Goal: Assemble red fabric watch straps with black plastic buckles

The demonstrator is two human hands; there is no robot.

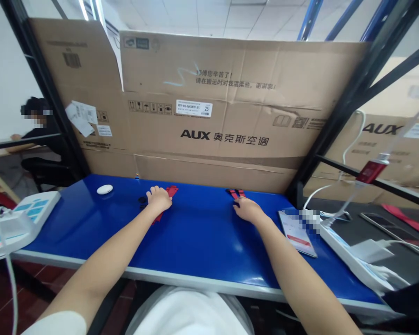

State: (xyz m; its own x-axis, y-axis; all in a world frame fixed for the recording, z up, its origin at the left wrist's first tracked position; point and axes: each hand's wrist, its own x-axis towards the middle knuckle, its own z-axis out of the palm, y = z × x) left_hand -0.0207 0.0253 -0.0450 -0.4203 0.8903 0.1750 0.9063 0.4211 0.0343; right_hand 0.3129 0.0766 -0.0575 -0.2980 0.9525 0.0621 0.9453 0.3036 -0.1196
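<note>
1. Red strap [173,190], left of frame centre: beneath left hand [158,199]; fingers loosely curled over it, closure on it cannot be told.
2. Red strap ends [233,194], two, right of centre: black fitting at far tip; right hand [247,209] at near side, fingers bent, hold unclear.
3. Handling, judged: light, limp, not fragile; best pinched flat near the fittings.

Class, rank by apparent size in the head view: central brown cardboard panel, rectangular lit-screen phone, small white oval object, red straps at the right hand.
1. Cardboard panel
2. Phone
3. Unsure: oval object and partly hidden red straps look similar.
</note>
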